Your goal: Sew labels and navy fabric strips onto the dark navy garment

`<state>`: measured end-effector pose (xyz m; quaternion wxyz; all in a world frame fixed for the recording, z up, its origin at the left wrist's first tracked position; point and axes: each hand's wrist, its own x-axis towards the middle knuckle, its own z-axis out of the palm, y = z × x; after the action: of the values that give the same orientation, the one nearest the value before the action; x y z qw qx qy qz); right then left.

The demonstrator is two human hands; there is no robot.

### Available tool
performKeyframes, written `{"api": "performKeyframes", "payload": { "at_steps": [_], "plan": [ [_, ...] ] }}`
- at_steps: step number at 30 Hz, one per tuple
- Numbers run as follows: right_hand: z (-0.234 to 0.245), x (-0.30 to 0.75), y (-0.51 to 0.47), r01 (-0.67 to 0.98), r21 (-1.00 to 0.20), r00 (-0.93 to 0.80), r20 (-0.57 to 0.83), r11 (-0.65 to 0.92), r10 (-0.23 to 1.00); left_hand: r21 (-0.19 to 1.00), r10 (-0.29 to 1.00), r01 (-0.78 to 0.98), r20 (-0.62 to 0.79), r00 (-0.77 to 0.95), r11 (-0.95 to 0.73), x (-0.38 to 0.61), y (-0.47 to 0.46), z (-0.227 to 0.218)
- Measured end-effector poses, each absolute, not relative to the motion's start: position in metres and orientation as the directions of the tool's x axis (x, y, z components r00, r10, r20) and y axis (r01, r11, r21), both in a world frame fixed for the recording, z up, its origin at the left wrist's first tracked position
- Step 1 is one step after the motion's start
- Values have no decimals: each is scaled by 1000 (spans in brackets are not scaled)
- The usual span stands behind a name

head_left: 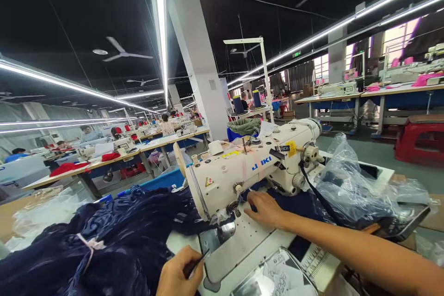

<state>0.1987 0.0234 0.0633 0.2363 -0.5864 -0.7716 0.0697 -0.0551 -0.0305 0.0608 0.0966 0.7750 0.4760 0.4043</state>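
A white JUKI sewing machine (239,166) stands in front of me, its needle area above a metal plate (227,231). My left hand (182,270) is closed around a slim dark pointed tool (196,263), low by the near left edge of the machine bed. Its kind is partly hidden by my fingers. My right hand (265,210) reaches under the machine's arm, just right of the needle area. Its thumb and forefinger are apart, beside dark blue fabric (289,201). A big heap of dark navy fabric (114,240) lies at the left, with a pale tie around one bundle.
Clear plastic bags (354,185) lie right of the machine, near a dark tray (405,219). A box of white labels (280,277) sits at the front. Thread cones (256,99) stand behind. A red stool (419,141) is at the right; people work at other tables.
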Motion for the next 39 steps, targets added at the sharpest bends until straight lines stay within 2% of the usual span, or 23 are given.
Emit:
{"api": "performKeyframes", "payload": {
  "at_steps": [2, 3, 4, 5, 7, 9, 12, 15, 16, 18, 20, 21, 22, 24, 28, 30, 33, 39],
  "plan": [
    [63, 204, 42, 917, -322, -148, 276, 237, 950, 73, 542, 771, 753, 373, -632, -44, -23, 66],
    [63, 204, 49, 935, -289, -127, 271, 207, 954, -137, 410, 763, 776, 480, -632, -36, -19, 66],
    [61, 203, 56, 949, -258, -111, 266, 182, 958, -295, 328, 729, 746, 580, -618, -27, -13, 65],
    [60, 201, 61, 960, -230, -100, 262, 163, 960, -408, 272, 683, 700, 660, -606, -19, -8, 61],
    [59, 201, 67, 973, -181, -97, 253, 145, 963, -498, 216, 640, 665, 715, -585, -9, 2, 48],
    [59, 206, 66, 979, -137, -116, 247, 153, 962, -519, 205, 618, 644, 737, -591, -8, 8, 35],
    [60, 216, 51, 978, -67, -173, 260, 196, 950, -541, 254, 587, 568, 783, -602, -18, 4, 24],
    [57, 216, 27, 943, 25, -325, 282, 331, 903, -570, 306, 541, 460, 834, -618, -25, -6, 26],
    [54, 214, 20, 882, 99, -467, 304, 460, 830, -575, 329, 530, 422, 845, -623, -25, -9, 27],
    [48, 208, 12, 676, 248, -732, 338, 694, 592, -585, 381, 523, 357, 853, -620, -24, -13, 30],
    [42, 202, 12, 476, 358, -867, 345, 803, 360, -590, 418, 527, 325, 849, -612, -22, -15, 31],
    [39, 199, 14, 433, 382, -885, 350, 816, 306, -591, 426, 532, 323, 845, -607, -21, -16, 31],
    [37, 197, 16, 433, 382, -883, 362, 816, 299, -590, 430, 539, 329, 841, -602, -21, -16, 30],
    [36, 193, 19, 504, 312, -839, 397, 805, 371, -586, 425, 548, 348, 836, -597, -22, -17, 28],
    [37, 179, 11, 656, 27, -701, 393, 754, 596, -587, 399, 555, 386, 832, -589, -24, -17, 26],
    [37, 170, 4, 706, -68, -642, 359, 705, 678, -579, 394, 564, 404, 826, -588, -24, -17, 26],
    [37, 161, 0, 735, -106, -612, 323, 670, 722, -561, 395, 577, 422, 816, -593, -24, -18, 26],
    [43, 166, 7, 707, -144, -657, 228, 692, 718, -550, 399, 584, 428, 811, -597, -24, -19, 27]
  ]
}}
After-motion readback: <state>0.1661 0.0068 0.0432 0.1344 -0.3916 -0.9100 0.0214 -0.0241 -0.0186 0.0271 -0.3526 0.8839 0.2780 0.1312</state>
